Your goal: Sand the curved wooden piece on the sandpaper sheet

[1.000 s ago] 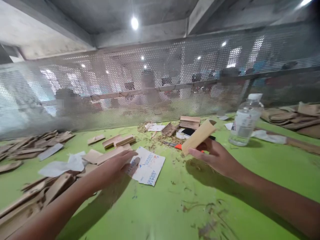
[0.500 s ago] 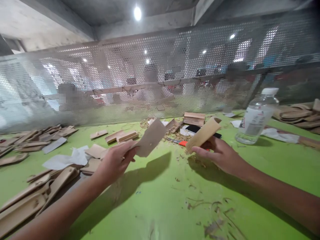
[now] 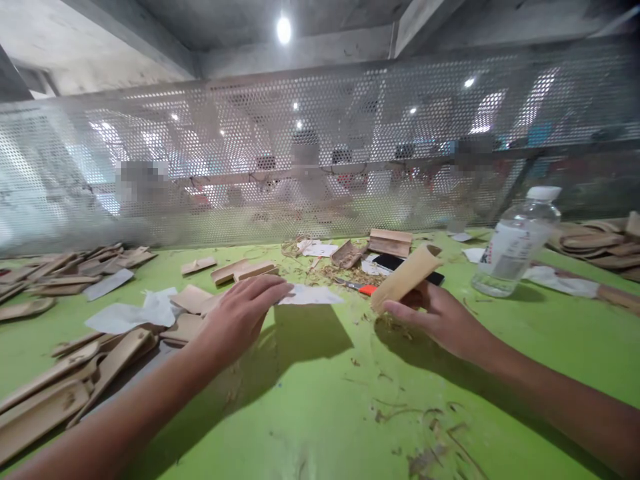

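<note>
My left hand [image 3: 245,303] pinches the edge of a thin sheet of sandpaper [image 3: 311,295], now tipped nearly flat so that its pale face shows. It is held above the green table and casts a shadow below. In my right hand [image 3: 440,310] is a curved, pale piece of bamboo [image 3: 407,277], tilted up to the right, its far end showing a hollow. The fingers wrap behind it and the thumb presses at its lower end. The two pieces are apart. Just behind the bamboo lies a tool with an orange handle [image 3: 367,290].
Bamboo pieces [image 3: 115,367] are heaped at the left with white tissue [image 3: 143,313]. A plastic bottle [image 3: 515,243] stands at the right. Shavings, a black phone-like object [image 3: 387,261] and bamboo offcuts [image 3: 390,242] lie behind my hands. A perforated screen [image 3: 240,207] borders the green table [image 3: 310,413].
My left hand has turned over, tipping the sandpaper from a raised slant with its grey-brown face showing to nearly flat. The right hand and the bamboo have barely moved.
</note>
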A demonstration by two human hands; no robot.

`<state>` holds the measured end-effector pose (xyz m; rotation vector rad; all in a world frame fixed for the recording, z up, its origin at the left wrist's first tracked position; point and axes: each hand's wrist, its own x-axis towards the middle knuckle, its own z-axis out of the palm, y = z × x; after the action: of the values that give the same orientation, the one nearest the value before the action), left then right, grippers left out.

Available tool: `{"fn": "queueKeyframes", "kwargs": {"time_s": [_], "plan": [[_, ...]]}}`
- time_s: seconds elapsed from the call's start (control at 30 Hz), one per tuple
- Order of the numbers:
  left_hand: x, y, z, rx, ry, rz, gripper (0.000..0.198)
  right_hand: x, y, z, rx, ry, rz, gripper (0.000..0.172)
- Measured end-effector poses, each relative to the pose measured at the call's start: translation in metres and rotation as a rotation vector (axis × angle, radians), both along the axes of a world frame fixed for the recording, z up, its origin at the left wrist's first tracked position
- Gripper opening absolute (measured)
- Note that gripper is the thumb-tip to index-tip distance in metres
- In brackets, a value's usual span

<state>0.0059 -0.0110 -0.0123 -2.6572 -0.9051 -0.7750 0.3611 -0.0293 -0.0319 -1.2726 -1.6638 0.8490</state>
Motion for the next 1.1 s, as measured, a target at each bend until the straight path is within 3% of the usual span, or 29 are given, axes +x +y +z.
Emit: {"fn": "queueKeyframes", "kwargs": {"time_s": [0.33, 0.43, 0.6, 0.73, 0.83, 1.0, 1.1], "plan": [[-0.002, -0.009, 0.007, 0.045, -0.011, 0.034, 0.063, 0.000, 0.001, 0.000, -0.005, 0.007, -0.003, 0.047], [-0.003, -0.010, 0.017, 0.108, -0.196, 0.085, 0.061, -0.001, 0.000, 0.000, -0.006, 0.005, -0.005, 0.048], [-0.003, -0.008, 0.023, -0.250, -0.322, 0.075, 0.049, -0.001, 0.001, 0.000, -0.006, 0.005, -0.023, 0.047], [-0.002, -0.004, 0.016, -0.508, -0.514, 0.122, 0.040, -0.003, 0.000, 0.000, -0.002, 0.017, -0.028, 0.049], [-0.002, -0.001, 0.006, -0.585, -0.446, 0.115, 0.041, -0.006, -0.003, 0.000, -0.007, 0.034, -0.021, 0.047], [-0.005, -0.001, -0.012, -0.514, -0.309, 0.195, 0.053, -0.006, -0.005, -0.003, -0.015, 0.042, 0.023, 0.047], [-0.001, -0.003, -0.014, -0.499, -0.176, 0.108, 0.041, -0.006, -0.006, -0.002, 0.000, 0.024, 0.042, 0.045]]}}
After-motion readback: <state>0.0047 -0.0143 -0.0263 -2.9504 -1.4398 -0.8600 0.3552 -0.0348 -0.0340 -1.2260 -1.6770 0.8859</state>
